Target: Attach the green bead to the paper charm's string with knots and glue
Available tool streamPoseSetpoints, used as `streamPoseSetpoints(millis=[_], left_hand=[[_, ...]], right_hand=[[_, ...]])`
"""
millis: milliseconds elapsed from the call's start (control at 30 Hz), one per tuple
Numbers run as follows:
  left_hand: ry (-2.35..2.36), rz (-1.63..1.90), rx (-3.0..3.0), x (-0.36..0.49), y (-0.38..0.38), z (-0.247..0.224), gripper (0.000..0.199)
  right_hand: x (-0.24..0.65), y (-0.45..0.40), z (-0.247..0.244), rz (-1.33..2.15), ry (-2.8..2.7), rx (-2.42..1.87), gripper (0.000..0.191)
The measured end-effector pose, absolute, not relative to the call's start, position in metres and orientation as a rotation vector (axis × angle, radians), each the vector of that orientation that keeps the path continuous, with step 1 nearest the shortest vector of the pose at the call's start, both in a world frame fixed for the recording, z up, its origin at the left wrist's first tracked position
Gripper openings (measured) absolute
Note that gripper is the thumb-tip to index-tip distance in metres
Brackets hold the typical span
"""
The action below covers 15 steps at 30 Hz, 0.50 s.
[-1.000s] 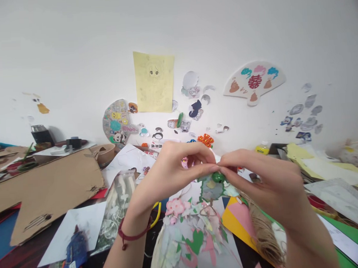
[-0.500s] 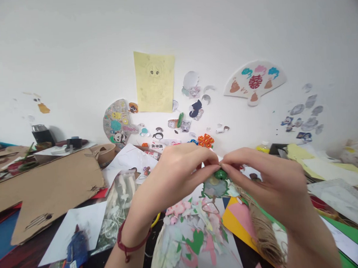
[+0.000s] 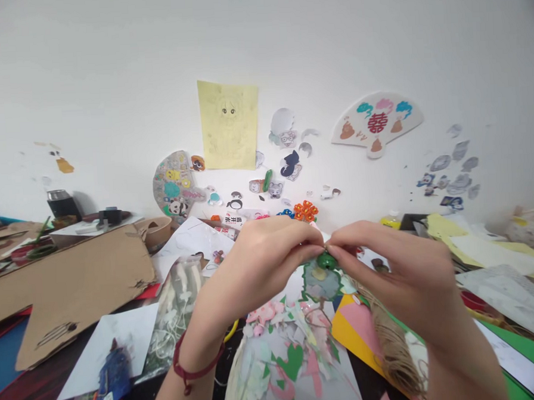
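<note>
Left hand (image 3: 267, 248): reaching in from 8 o'clock of the green bell (image 3: 327, 260), arching at the wrist, turning its back upward; wearing a dark red cord bracelet (image 3: 198, 374).
Right hand (image 3: 400, 261): coming in from 4 o'clock, bending at the wrist, pointing inward almost as a mirror of the left.
Fingers: pressing thumb against forefinger on both hands, meeting nearly tip to tip, pinching at the top of the bell; too small to tell whether by a ring or a cord.
Green bell: hanging in mid-air between both hands, marking the centre of this clock; overlapping a green-edged translucent piece (image 3: 320, 285) at 7 o'clock, cannot tell whether joined.
Paper scraps (image 3: 258, 373): lying heaped at 7 o'clock, mixing pale, pink and green bits around a green heart (image 3: 291, 361).
Twine (image 3: 395, 354): resting in a roll between 4 and 5 o'clock, partly behind the right hand.
Cardboard (image 3: 92, 281): spreading across the surface (image 3: 22, 395) at 9 o'clock.
Blue tool (image 3: 115, 375): lying at 8 o'clock, pointing its tip away over a white sheet (image 3: 84, 353).
Wall (image 3: 258, 33): rising white behind, carrying a yellow drawing (image 3: 230, 127) at 11 o'clock and a painted fan (image 3: 376, 122) at 1 o'clock.
</note>
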<state>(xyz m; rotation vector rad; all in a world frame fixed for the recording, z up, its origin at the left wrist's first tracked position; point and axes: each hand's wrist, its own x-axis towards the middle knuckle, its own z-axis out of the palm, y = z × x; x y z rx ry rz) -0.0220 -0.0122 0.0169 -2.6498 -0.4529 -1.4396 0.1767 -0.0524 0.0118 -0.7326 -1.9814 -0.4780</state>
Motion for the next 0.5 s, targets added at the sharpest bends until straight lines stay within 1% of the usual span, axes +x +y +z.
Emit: streamPoseSetpoints(millis=[167, 500], left_hand=[[-0.481, -1.477, -2.680, -0.0201, -0.0128, 0.0168, 0.004], [-0.466, -1.520, -2.846, -0.0250, -0.0113, 0.0191, 0.010]], right_hand=[[0.1775, -0.0520, 0.0117, -0.480, -1.978, -0.727, 0.016], [0.1773, -0.0534, 0.0134, -0.425, -1.998, -0.728, 0.015]])
